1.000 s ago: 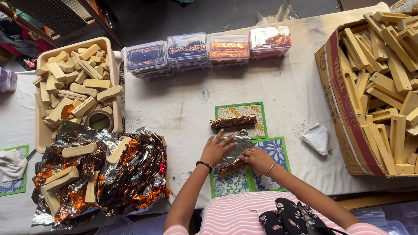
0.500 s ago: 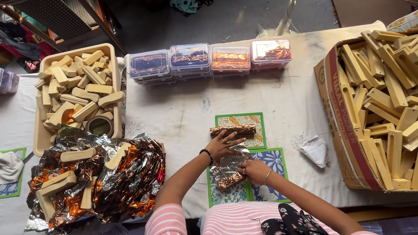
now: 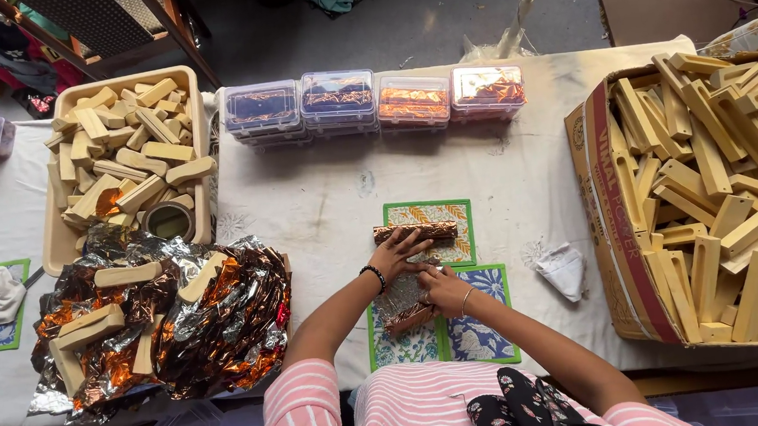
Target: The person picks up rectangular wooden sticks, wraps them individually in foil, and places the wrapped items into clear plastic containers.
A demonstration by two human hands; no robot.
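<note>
My left hand (image 3: pixel 398 255) and my right hand (image 3: pixel 444 289) press down together on a sheet of silver foil (image 3: pixel 401 300) that lies over a patterned green-edged mat (image 3: pixel 474 336) near the table's front edge. The foil is folded around a block, whose copper-coloured end shows below my hands. Just beyond my left fingers rests a finished copper-foil-wrapped bar (image 3: pixel 415 232) on a second patterned mat (image 3: pixel 454 248). A dark bead bracelet circles my left wrist.
A beige tray (image 3: pixel 205 177) of pale wooden blocks stands far left, with a heap of crumpled foil sheets (image 3: pixel 217 325) and loose blocks before it. Several clear lidded boxes (image 3: pixel 338 99) line the back. A cardboard box (image 3: pixel 610 222) of long blocks fills the right. A crumpled white cloth (image 3: pixel 562 269) lies nearby.
Both hands stay on the foil and keep folding it around the block; the foil looks more gathered under my palms. The view has shifted slightly.
</note>
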